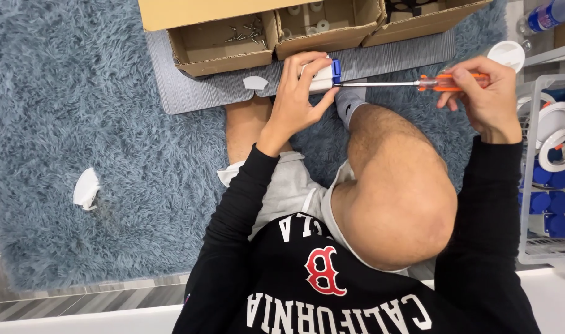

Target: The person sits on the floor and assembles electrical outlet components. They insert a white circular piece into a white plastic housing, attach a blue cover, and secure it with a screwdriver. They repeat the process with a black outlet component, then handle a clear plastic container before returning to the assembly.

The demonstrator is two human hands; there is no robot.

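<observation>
Black sleeves and a raised bare knee fill the foreground, seen from above, with grey shorts beneath. Beyond the knee, a small white part with a blue end is gripped in the left hand, fingers curled over its top and thumb pressed from below. It is held just above the near edge of a grey mat, in front of the cardboard boxes. An orange-handled screwdriver is clasped by the right hand, fingers wrapped round the handle; its shaft is laid level, and the tip is set against the blue end of the part. A grey sock is seen just under the shaft.

Three open boxes are lined along the mat's far side: screws are held in the left box, white rings in the middle box; the contents of the right one cannot be told. A white scrap lies on the mat just left of the hand, and another white piece lies well apart on the blue shag rug. At the right, a wire rack with white tape rolls and blue caps is seen, with a white lid and a bottle near it.
</observation>
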